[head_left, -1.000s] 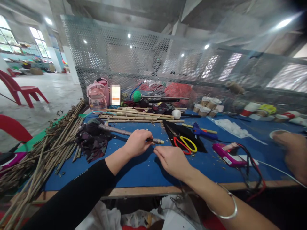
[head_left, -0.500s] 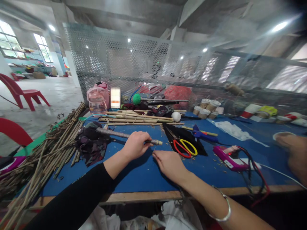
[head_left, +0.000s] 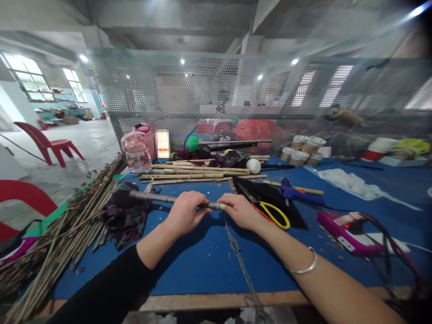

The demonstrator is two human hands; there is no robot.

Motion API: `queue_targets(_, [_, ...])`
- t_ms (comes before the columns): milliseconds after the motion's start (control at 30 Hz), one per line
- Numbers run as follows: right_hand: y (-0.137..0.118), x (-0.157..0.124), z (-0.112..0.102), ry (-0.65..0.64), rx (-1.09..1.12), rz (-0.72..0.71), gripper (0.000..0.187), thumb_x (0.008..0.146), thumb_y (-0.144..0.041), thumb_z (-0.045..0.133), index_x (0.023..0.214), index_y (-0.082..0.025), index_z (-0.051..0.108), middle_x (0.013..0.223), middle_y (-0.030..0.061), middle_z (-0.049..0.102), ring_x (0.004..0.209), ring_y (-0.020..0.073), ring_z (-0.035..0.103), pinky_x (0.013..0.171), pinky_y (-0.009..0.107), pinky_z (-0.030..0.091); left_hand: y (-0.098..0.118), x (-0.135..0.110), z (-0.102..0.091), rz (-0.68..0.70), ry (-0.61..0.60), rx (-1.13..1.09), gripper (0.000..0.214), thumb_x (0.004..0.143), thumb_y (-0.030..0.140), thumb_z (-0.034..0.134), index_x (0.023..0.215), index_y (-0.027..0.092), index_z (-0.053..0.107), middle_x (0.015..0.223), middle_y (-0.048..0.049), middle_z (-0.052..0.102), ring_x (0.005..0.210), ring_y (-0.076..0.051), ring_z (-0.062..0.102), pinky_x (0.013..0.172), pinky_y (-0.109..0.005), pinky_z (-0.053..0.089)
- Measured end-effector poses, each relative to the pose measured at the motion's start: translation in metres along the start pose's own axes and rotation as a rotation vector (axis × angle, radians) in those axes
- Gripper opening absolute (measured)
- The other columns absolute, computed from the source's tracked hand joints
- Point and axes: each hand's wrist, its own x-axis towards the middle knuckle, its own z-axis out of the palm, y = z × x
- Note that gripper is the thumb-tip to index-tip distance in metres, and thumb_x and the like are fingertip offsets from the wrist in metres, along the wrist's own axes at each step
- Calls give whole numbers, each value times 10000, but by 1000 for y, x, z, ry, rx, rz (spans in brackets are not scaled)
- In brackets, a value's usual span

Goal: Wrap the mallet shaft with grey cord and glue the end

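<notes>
My left hand is closed around a stick wrapped in grey cord, which lies nearly level above the blue table. At the stick's left end is a dark patterned cloth bundle. My right hand is closed in a pinch at the stick's pale right tip, its fingertips meeting it. From under these fingers, loose strands of grey cord hang to the table's front edge. Just right of my right hand, scissors with red and yellow handles rest on a black cloth.
Bundled dry stems cover the left side. Behind my hands lie bamboo sticks and a white ball. To the right are a blue glue gun, a magenta power strip and paper cups. A perforated metal screen stands behind.
My right hand has moved up to the stick's tip, and the cord strands now show below it. The view has shifted slightly. Another person's hand at the far right has left the view.
</notes>
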Motion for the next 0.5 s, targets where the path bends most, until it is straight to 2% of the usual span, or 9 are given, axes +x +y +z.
queue_targets(133, [-22,-12,10,-50,-157,-6,233,890,-232,451,788,-176,652,768,46,667,730,157,595,634,242,369,-4,1,-1,-29,32,27,69,781,220,630,816,178,588,834,-39,664,786,-187,593,721,-313,430])
queue_targets(233, [-39,-20,1,-100,-212,-173,257,905,-256,429,760,-176,625,737,44,659,689,148,582,616,243,350,-5,2,0,-48,34,53,67,775,212,635,811,178,590,831,-42,664,789,-191,594,721,-316,435])
queue_targets(267, [-42,-21,-3,-84,-200,-225,260,908,-252,420,758,-173,617,724,42,650,675,143,574,609,241,346,-5,2,0,-45,20,55,66,773,207,636,811,177,590,830,-44,664,789,-192,594,719,-315,436])
queue_targets(333, [-43,-22,-10,31,-159,-251,273,918,-246,397,768,-169,611,714,42,631,668,137,560,605,237,346,-3,1,2,-18,-34,37,67,772,205,634,811,176,588,821,-44,662,781,-189,593,708,-308,438])
queue_targets(433, [-32,-19,-17,214,-112,-157,291,930,-262,383,796,-171,624,727,42,613,692,133,553,628,230,359,3,0,4,37,-109,-10,92,777,244,639,813,178,585,806,-39,658,765,-179,588,693,-295,438])
queue_targets(500, [-22,-16,-18,229,-94,-88,270,922,-273,414,811,-179,641,746,39,618,715,132,557,649,229,367,7,-1,4,53,-101,-31,106,783,267,638,815,181,585,807,-38,658,765,-174,587,695,-291,438])
